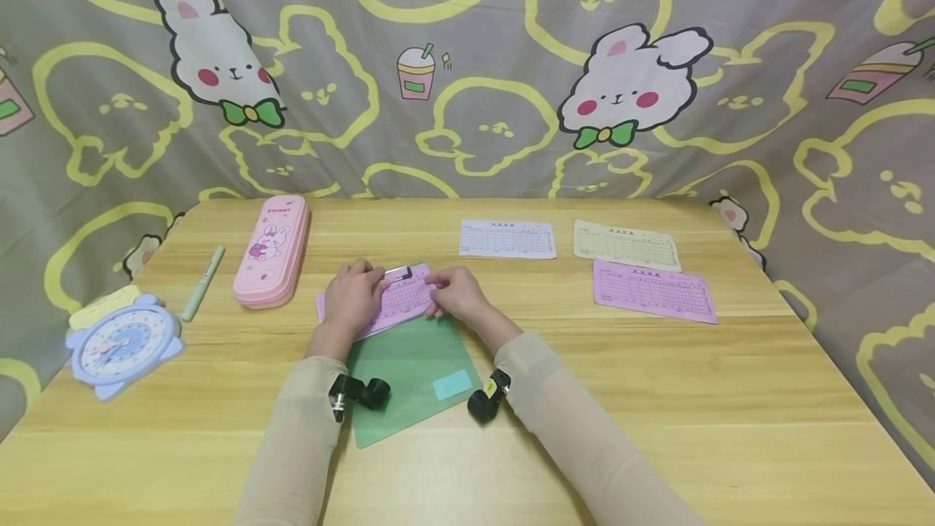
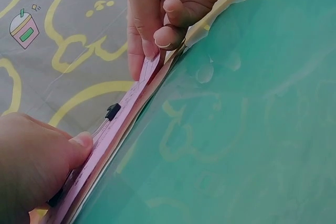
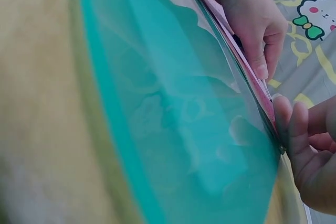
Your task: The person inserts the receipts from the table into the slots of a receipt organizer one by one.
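Head view: the clipped slip (image 1: 402,300) is held along the far edge of the folder (image 1: 411,376), its long axis spanning 2 hands: left part gripped by the left hand (image 1: 352,295), right end pinched by the right hand (image 1: 457,294).

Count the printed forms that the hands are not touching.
3: a whitish form beyond the right hand, a cream form farther right, a pink form in front of that. More may be hidden underneath.
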{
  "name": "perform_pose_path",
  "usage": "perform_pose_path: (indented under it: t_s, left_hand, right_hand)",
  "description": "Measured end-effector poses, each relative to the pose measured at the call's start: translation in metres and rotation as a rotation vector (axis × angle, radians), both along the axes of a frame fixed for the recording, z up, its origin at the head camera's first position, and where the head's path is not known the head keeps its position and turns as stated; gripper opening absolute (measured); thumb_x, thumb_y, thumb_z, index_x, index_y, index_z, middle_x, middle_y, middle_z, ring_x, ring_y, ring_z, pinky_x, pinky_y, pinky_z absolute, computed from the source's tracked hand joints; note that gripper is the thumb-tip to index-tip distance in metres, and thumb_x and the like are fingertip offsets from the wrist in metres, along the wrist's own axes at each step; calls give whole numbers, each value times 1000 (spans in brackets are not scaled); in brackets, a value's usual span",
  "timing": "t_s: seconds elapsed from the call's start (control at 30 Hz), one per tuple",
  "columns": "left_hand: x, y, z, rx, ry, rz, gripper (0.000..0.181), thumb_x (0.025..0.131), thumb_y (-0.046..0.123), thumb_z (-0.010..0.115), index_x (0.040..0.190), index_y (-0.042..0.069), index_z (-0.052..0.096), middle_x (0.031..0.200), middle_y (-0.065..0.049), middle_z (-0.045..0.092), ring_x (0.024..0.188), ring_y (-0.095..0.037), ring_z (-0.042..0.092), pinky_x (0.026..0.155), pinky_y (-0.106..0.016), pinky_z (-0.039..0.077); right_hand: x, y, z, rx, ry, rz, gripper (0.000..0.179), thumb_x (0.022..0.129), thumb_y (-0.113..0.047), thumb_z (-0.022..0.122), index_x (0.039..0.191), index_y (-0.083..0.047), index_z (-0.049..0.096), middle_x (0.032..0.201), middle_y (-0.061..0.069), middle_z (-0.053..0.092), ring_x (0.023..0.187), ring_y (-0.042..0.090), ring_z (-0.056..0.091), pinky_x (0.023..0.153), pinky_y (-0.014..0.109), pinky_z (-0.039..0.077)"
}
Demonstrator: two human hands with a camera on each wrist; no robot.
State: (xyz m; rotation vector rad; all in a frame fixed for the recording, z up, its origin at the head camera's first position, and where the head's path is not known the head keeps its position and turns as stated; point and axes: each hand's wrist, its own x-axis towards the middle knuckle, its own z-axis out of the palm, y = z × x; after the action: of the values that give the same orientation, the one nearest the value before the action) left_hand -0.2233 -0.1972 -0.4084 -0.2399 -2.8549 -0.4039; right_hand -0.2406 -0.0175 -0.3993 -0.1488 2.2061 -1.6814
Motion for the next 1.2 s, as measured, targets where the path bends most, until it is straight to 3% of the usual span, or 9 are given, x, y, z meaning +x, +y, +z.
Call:
perform_pose_path:
  t_s: [0.33,0.67,0.97,1.2]
  left_hand:
    - [1,0,2,-6,-18,2,29,85,25,53,107,7,60,98,-10,50,89,-30,44,72,-42,38]
    - [1,1,2,40,-23,16,30,84,25,55,106,5,61,99,-12,51,90,-31,43,76,-42,35]
    - [1,0,0,71,12,11,30,83,25,56,104,4,62,96,-12,52,87,-30,43,73,-42,36]
    - [0,0,-3,103,36,7,32,82,24,57,105,2,61,98,-14,52,87,-31,43,72,-43,35]
  right_hand:
    - [0,0,-2,-11,8,-8,32,79,12,48,110,9,52,80,14,57,49,17,56,49,27,48]
    - [7,17,-2,-37,61,74,35,78,9,52,113,4,52,90,15,58,56,18,57,53,29,49]
    - [17,69,12,53,163,206,37,81,-7,57,117,1,50,93,11,55,68,25,56,56,33,48]
    - [19,129,30,160,326,199,41,82,-13,58,119,2,48,99,15,56,80,26,56,64,37,47]
